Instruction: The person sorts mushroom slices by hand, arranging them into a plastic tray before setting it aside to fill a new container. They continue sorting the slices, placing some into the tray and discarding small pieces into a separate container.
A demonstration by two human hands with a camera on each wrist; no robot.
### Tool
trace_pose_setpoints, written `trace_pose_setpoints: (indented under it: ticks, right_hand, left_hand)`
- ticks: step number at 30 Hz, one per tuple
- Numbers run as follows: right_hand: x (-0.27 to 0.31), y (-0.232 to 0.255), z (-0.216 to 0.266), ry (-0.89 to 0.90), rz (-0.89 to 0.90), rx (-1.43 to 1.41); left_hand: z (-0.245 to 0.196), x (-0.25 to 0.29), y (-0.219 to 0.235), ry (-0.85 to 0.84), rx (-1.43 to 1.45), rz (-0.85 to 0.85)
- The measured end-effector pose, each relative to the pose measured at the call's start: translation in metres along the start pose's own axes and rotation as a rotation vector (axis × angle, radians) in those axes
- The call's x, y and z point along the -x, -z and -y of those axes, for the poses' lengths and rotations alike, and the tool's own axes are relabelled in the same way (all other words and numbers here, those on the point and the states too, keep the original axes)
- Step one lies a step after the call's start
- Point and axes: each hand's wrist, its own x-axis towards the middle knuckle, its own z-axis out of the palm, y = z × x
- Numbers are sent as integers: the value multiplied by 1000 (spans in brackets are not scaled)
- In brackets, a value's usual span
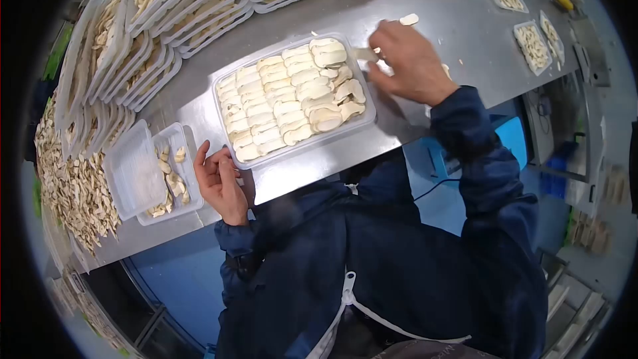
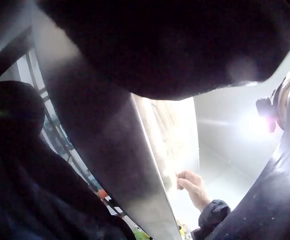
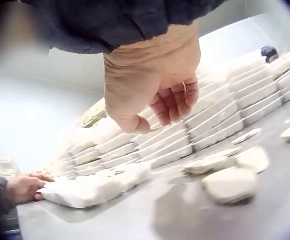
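A clear plastic tray [image 1: 307, 145] on the metal table is filled with overlapping rows of pale mushroom slices [image 1: 276, 103]. Beyond its right end, my right hand [image 1: 413, 60] pinches a thin mushroom slice [image 1: 364, 54] between thumb and fingertips; the right wrist view shows the slice [image 3: 160, 128] edge-on. My left hand [image 1: 222, 183] rests at the tray's near left corner, fingers loosely bent against its side. Sleeve and glare hide most of the left hand's work in the left wrist view.
Stacked trays of slices [image 1: 199, 20] line the back and left. A heap of slices [image 1: 73, 179] lies far left, beside two small trays [image 1: 136, 173]. Loose slices [image 3: 230, 185] lie near my right hand. Small filled trays [image 1: 531, 46] stand at the right end.
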Motion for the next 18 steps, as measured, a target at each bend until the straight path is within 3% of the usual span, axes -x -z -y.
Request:
trace_pose_setpoints:
  ticks: [2, 18]
  right_hand:
    - [-13, -19, 16, 102, 18, -41]
    - [-22, -34, 18, 166, 86, 30]
  left_hand:
    - [3, 0, 3, -17, 29, 0]
    - [0, 0, 1, 10, 22, -11]
